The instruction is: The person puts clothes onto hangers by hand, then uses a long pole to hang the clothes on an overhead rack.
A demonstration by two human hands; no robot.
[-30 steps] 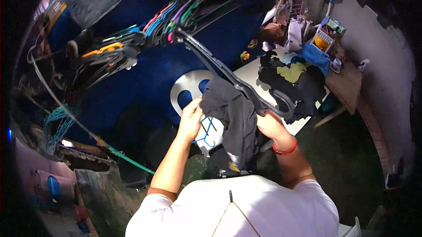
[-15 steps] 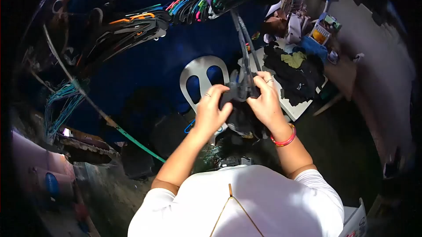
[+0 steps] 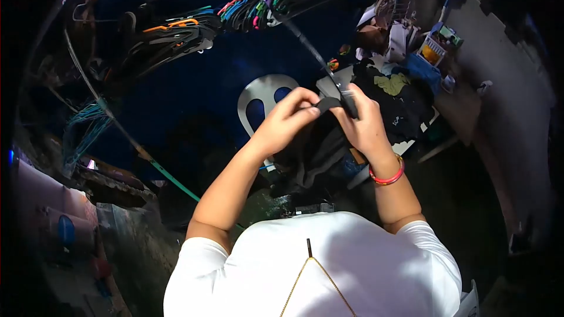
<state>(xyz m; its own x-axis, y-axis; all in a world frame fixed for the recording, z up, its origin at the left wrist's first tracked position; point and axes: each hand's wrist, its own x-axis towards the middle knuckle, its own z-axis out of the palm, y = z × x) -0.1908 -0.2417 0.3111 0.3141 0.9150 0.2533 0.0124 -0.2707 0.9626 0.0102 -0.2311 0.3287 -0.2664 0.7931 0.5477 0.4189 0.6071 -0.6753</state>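
Observation:
My left hand (image 3: pixel 289 118) is closed, its thumb and fingers pinching the edge of a black garment (image 3: pixel 322 146) that hangs down between my arms. To its right, my right hand (image 3: pixel 363 122) is closed around a black hanger (image 3: pixel 314 52), whose long thin bar slants up and left from my grip. The cloth edge passes between both hands. Where the hanger meets the cloth is partly hidden by my fingers.
Colourful hangers (image 3: pixel 258 8) hang in a row above, with dark and orange ones (image 3: pixel 182 26) left of them. A white chair (image 3: pixel 249 102) stands behind my left hand. Dark clothes (image 3: pixel 405 102) lie on a white table (image 3: pixel 411 141) at right. A green-ended pole (image 3: pixel 176 185) slants at left.
The black hanger has swung from nearly upright to slanting left. My left hand has moved slightly up and right, now pinching the cloth edge. The black garment hangs wider below.

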